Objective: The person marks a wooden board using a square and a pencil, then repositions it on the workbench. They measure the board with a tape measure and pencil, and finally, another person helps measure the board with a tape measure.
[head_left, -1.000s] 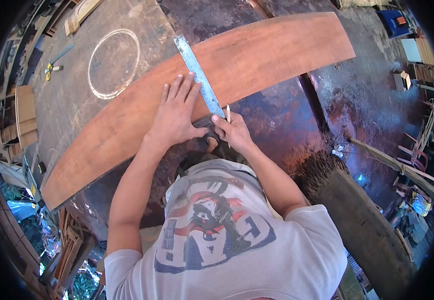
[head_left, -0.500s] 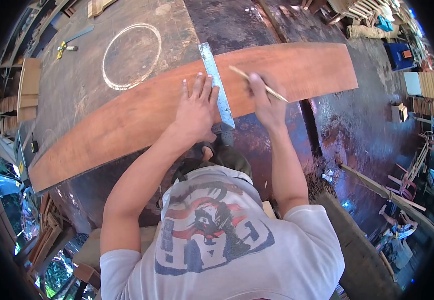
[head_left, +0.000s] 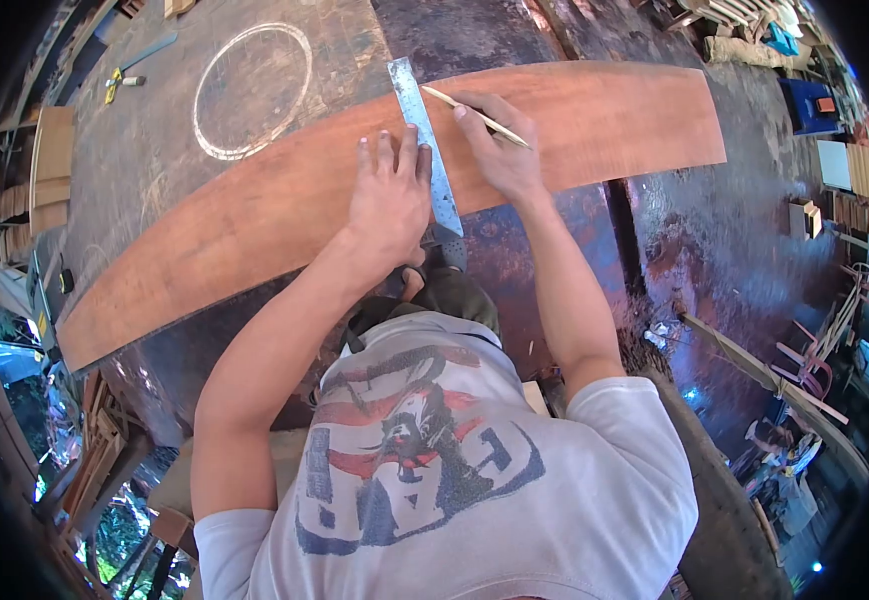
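Note:
A long reddish-brown wooden board (head_left: 255, 225) with a curved far edge lies across the worktable. Across its width rests a worn metal ruler (head_left: 425, 140). My left hand (head_left: 390, 200) lies flat on the board with fingers spread, the fingertips pressing at the ruler's left edge. To the right of the ruler, my right hand (head_left: 500, 150) grips a thin pale pencil (head_left: 485, 119), whose tip is by the ruler's right edge near the far side of the board.
A drawn white circle (head_left: 252, 91) marks the worktable (head_left: 165, 130). Beyond it lies a tool with a yellow handle (head_left: 113, 86). A tape measure (head_left: 66, 280) is at the far left. Stacked wood pieces (head_left: 867, 172) and a blue container (head_left: 813, 107) stand at the right.
My right hand has moved left and away from me, bringing the pencil tip to the ruler's edge. The whole view has shifted slightly; my left hand stays on the ruler.

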The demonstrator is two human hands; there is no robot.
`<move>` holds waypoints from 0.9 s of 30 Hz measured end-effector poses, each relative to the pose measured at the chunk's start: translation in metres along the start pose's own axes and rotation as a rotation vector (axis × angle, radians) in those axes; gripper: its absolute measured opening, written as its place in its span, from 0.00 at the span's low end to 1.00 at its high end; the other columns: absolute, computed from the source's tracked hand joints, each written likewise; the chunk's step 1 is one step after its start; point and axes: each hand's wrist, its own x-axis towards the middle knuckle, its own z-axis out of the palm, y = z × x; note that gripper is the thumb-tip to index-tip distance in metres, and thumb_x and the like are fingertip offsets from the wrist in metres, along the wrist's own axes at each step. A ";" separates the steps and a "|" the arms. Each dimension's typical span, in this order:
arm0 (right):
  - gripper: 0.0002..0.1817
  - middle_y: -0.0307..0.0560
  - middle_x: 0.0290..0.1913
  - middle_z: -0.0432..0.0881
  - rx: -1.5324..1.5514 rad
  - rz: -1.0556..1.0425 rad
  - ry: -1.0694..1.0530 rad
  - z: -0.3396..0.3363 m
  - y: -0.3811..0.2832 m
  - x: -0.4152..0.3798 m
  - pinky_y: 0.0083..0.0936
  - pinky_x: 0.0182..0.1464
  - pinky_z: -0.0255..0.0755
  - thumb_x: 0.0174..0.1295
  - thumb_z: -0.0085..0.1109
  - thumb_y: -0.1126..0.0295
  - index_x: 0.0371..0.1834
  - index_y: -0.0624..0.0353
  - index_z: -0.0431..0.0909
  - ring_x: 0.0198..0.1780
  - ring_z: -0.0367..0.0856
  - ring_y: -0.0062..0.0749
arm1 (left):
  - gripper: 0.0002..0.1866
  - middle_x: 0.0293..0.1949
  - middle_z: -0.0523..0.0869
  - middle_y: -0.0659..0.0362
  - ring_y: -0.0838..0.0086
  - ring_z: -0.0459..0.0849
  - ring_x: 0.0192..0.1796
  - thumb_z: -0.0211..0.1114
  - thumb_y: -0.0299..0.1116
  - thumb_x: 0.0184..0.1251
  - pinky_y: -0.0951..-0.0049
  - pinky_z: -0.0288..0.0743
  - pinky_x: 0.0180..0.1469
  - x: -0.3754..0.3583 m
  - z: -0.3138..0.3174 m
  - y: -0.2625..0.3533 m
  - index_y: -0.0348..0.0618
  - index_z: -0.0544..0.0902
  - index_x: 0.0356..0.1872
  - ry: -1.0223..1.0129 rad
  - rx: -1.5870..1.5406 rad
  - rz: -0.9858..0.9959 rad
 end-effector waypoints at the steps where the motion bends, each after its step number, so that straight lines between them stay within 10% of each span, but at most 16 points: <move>1: 0.10 0.49 0.36 0.88 0.005 0.006 0.003 0.001 -0.001 -0.001 0.28 0.39 0.77 0.67 0.64 0.70 0.47 0.62 0.88 0.36 0.84 0.31 | 0.67 0.76 0.62 0.37 0.43 0.65 0.76 0.87 0.52 0.28 0.40 0.60 0.77 0.000 0.000 0.000 0.30 0.65 0.74 -0.001 -0.001 0.002; 4: 0.11 0.46 0.38 0.89 -0.029 -0.027 -0.018 0.003 0.000 0.000 0.24 0.41 0.76 0.69 0.65 0.71 0.50 0.63 0.87 0.38 0.83 0.24 | 0.66 0.76 0.62 0.38 0.43 0.64 0.76 0.88 0.51 0.28 0.41 0.60 0.77 0.002 0.006 0.000 0.30 0.65 0.74 0.052 -0.002 0.004; 10: 0.12 0.55 0.41 0.88 -0.164 -0.177 -0.071 0.014 -0.008 0.010 0.38 0.46 0.81 0.62 0.64 0.73 0.47 0.63 0.87 0.44 0.88 0.50 | 0.66 0.75 0.63 0.38 0.43 0.64 0.77 0.87 0.51 0.28 0.42 0.60 0.77 0.001 0.013 -0.001 0.31 0.65 0.74 0.072 -0.002 -0.007; 22: 0.09 0.56 0.41 0.86 -0.242 -0.303 -0.153 0.007 -0.009 0.012 0.40 0.44 0.79 0.63 0.63 0.74 0.44 0.66 0.85 0.42 0.86 0.53 | 0.65 0.75 0.62 0.36 0.42 0.64 0.76 0.88 0.48 0.28 0.41 0.59 0.77 0.002 0.010 0.001 0.27 0.65 0.73 0.051 -0.019 0.001; 27: 0.05 0.53 0.29 0.78 -0.422 -0.358 -0.381 -0.037 -0.046 -0.038 0.47 0.40 0.72 0.57 0.63 0.72 0.28 0.61 0.79 0.37 0.79 0.54 | 0.68 0.76 0.61 0.37 0.44 0.62 0.78 0.88 0.51 0.27 0.45 0.60 0.77 0.006 0.031 0.001 0.28 0.63 0.74 0.147 -0.003 -0.008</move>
